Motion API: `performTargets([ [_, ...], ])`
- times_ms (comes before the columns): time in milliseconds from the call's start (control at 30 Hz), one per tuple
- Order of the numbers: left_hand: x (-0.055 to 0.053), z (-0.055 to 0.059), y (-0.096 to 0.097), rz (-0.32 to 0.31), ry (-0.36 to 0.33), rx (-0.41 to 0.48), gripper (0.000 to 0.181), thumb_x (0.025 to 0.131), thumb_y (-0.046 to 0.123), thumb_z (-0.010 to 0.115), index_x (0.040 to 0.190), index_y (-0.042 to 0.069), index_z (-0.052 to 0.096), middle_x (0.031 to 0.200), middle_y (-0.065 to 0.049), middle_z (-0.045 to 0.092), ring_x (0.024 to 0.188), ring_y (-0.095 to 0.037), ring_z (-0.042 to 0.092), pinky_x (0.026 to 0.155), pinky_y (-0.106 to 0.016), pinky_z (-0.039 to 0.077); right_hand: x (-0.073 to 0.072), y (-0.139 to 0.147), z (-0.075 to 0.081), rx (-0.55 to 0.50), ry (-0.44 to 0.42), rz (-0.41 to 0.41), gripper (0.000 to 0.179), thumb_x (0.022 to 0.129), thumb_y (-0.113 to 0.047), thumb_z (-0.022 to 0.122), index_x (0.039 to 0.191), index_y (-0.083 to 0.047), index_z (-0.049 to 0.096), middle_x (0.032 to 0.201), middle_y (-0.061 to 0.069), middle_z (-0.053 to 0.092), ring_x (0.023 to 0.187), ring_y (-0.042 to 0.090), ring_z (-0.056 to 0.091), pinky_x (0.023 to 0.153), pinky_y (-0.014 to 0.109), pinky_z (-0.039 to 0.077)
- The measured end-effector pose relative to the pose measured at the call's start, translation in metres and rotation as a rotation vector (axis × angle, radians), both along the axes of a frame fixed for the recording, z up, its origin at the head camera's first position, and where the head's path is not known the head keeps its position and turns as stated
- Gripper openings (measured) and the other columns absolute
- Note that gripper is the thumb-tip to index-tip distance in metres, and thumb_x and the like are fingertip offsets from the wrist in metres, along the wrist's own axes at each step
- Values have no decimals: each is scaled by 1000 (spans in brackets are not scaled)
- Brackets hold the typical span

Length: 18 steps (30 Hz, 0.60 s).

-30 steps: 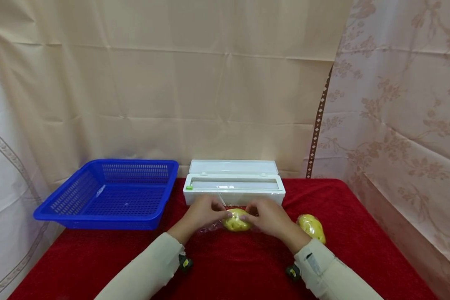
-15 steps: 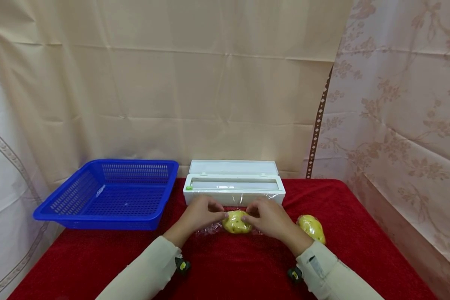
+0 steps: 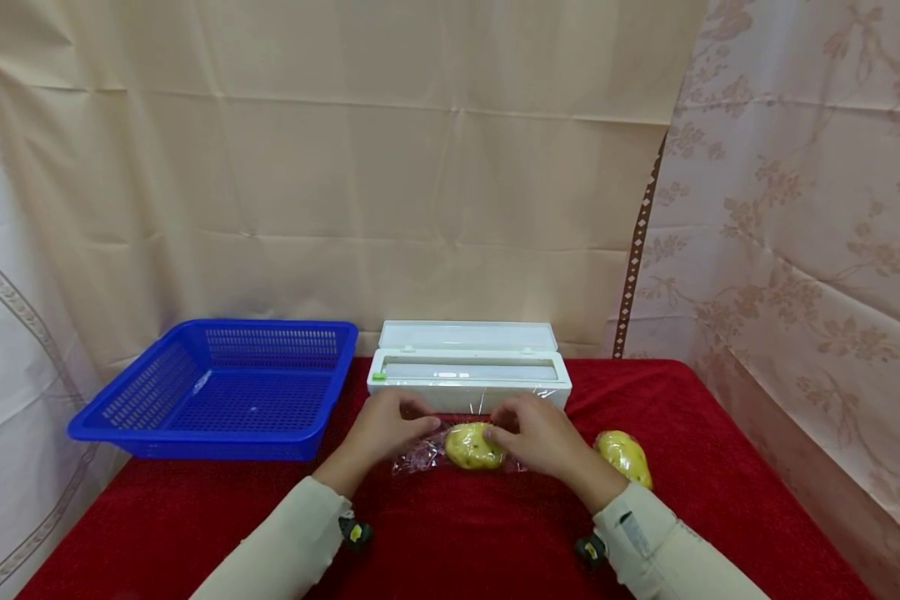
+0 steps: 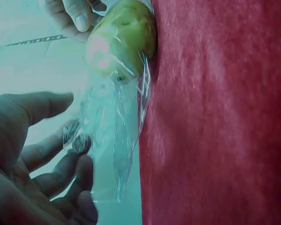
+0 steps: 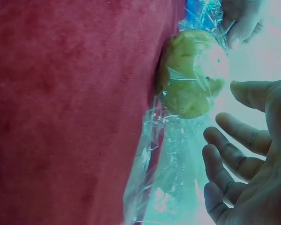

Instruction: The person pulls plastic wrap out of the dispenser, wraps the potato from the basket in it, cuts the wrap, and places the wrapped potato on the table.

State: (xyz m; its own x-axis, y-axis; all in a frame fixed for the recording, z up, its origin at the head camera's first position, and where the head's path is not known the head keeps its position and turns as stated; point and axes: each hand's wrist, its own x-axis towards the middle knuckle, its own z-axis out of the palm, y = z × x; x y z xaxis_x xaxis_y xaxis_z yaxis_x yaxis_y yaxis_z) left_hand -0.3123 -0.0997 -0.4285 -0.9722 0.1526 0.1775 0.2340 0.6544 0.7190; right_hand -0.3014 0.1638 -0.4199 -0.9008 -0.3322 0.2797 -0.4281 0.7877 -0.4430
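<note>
A potato (image 3: 474,446) lies in the middle of the red cloth, covered by clear cling film (image 3: 418,455) that spreads out on both sides. My left hand (image 3: 383,431) is just left of the potato. Its thumb stands apart from the fingers, and the fingertips (image 4: 79,143) touch the loose film in the left wrist view. Close by the potato's right side is my right hand (image 3: 537,435); the right wrist view shows its fingers (image 5: 229,150) loosely bent and spread, gripping nothing. A second potato (image 3: 624,459), wrapped in film, rests beyond my right wrist.
Behind the hands stands a white cling film dispenser (image 3: 468,396) with its lid raised and a green slider (image 3: 378,377) at its left end. A blue plastic basket (image 3: 195,446) sits at the left. Curtains hang behind and to the right of the red-covered table (image 3: 450,542).
My left hand has drawn away to the left from the potato, baring more film there. The potato has shifted slightly toward me, while my right hand has barely moved.
</note>
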Motion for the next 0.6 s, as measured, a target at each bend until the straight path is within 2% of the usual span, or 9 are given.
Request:
performTargets([
  [133, 1, 0, -7, 120, 62, 4, 21, 84, 31, 85, 96, 17, 75, 86, 3, 72, 79, -13, 64, 72, -34, 53, -3, -5, 7, 2, 10, -6, 9, 89, -33, 80, 90, -25, 75, 88, -11, 68, 83, 8, 62, 79, 35, 52],
  [267, 0, -2, -16, 216, 169, 10, 41, 82, 31, 87, 109, 9, 65, 88, -5, 65, 78, -19, 60, 71, -37, 49, -9, -13, 15, 9, 25, -1, 9, 91, -32, 77, 92, -24, 76, 90, -9, 69, 83, 10, 63, 78, 35, 53],
  [400, -4, -6, -21, 275, 225, 21, 58, 82, 30, 88, 122, 3, 57, 96, -13, 62, 85, -27, 59, 76, -43, 49, -17, -23, 23, 8, 19, 4, 10, 92, -31, 75, 95, -22, 77, 95, -6, 71, 86, 12, 64, 79, 37, 54],
  [500, -7, -8, -22, 304, 234, 20, 67, 84, 28, 87, 131, -4, 53, 106, -20, 61, 95, -33, 59, 84, -48, 50, -23, -32, 28, 16, 24, 8, 10, 92, -31, 75, 96, -21, 77, 96, -5, 72, 88, 13, 65, 81, 39, 54],
  [600, -8, -10, -19, 317, 230, -21, 70, 87, 28, 84, 136, -8, 49, 117, -25, 57, 107, -38, 58, 93, -52, 51, -30, -42, 31, 33, 36, 17, 11, 92, -32, 76, 95, -21, 77, 96, -3, 72, 89, 14, 65, 82, 41, 53],
])
